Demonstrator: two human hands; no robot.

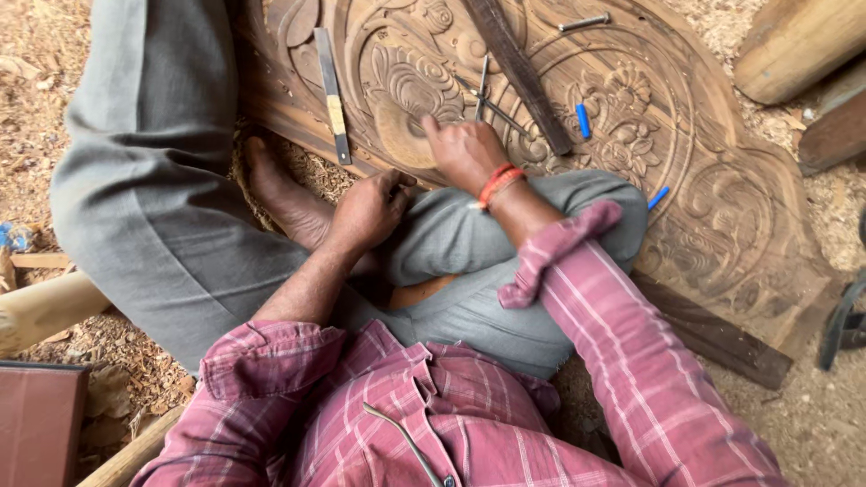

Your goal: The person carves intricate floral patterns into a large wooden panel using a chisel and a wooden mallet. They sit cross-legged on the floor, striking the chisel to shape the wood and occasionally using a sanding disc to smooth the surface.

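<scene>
A large carved wooden panel (722, 207) with floral relief lies on the floor before me. My right hand (462, 151), with orange thread at the wrist, rests flat on its carved surface beside a round floral motif (410, 90). My left hand (368, 212) is curled, fingers closed around something small at the panel's near edge; what it grips is hidden. I sit cross-legged in grey trousers, one bare foot (280, 194) against the panel.
On the panel lie a flat steel chisel (332, 95), a dark wooden strip (523, 72), thin metal tools (485, 90), a bolt (584, 22) and two blue markers (584, 120). Sawdust covers the floor. Logs (794, 41) lie at the top right, a brown box (36, 419) at the bottom left.
</scene>
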